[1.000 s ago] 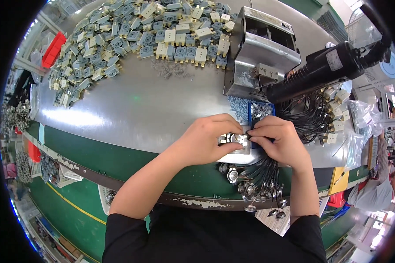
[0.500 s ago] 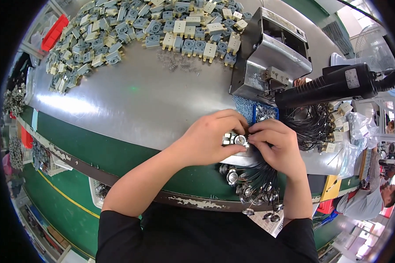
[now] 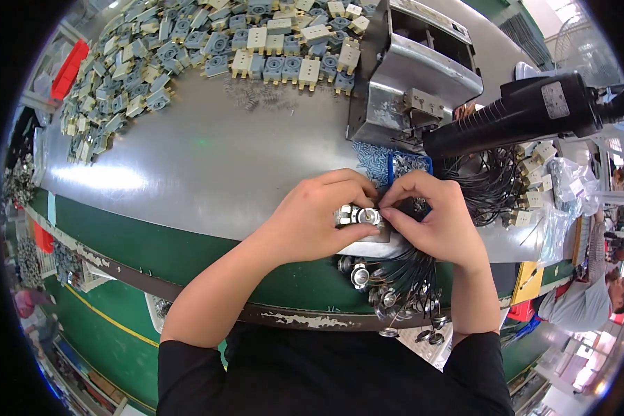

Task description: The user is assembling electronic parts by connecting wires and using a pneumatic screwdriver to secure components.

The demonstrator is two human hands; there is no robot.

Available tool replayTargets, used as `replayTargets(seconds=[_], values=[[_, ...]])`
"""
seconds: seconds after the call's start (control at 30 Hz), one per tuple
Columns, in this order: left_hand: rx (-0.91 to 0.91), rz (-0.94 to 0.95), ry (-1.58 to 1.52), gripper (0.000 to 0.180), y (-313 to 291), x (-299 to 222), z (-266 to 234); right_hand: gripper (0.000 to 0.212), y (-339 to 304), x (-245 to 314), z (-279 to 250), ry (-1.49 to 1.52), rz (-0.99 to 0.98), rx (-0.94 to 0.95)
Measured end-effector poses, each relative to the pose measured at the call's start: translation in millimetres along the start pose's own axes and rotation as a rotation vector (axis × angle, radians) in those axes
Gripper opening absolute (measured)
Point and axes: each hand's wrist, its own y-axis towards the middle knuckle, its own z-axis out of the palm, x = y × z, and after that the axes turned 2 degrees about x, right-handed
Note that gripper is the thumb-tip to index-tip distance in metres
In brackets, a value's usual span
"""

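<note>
My left hand (image 3: 319, 216) is closed round a small silvery metal part with a round cap (image 3: 365, 216), its thumb along the near side. At the part's right edge, my right hand (image 3: 437, 220) has thumb and forefinger pinched together. Whatever sits between those fingertips is too small to make out. Just beyond the hands are a blue tray (image 3: 430, 166) of small metal pieces and a heap of blue screws (image 3: 371, 157). A bundle of black wires (image 3: 414, 276) with round metal ends (image 3: 360, 276) hangs over the near table edge beside my right wrist.
A black powered screwdriver (image 3: 513, 118) lies across a steel box-shaped stand (image 3: 378, 114) at the right. Grey-and-cream blocks (image 3: 256, 41) cover the far table, with loose springs (image 3: 260, 96) before them. More black wires (image 3: 482, 191) lie right. Another person (image 3: 582, 305) sits far right.
The view has shifted slightly, so the table things appear further left. My right thumb and forefinger have drawn into a more open-looped pinch at the metal part; my left hand keeps its hold.
</note>
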Motion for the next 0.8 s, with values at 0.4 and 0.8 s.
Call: replayTargets(seconds=[0.4,0.8], values=[[0.023,0.007,0.054,0.034,3.9,-4.2,-0.3,0.023,-3.4,-5.9,2.8,-0.257,-0.203,-0.076],[0.060,0.028,0.065,0.032,6.0,-4.1,-2.6,0.078,34.6,10.2,-59.3,0.470,-0.490,-0.680]])
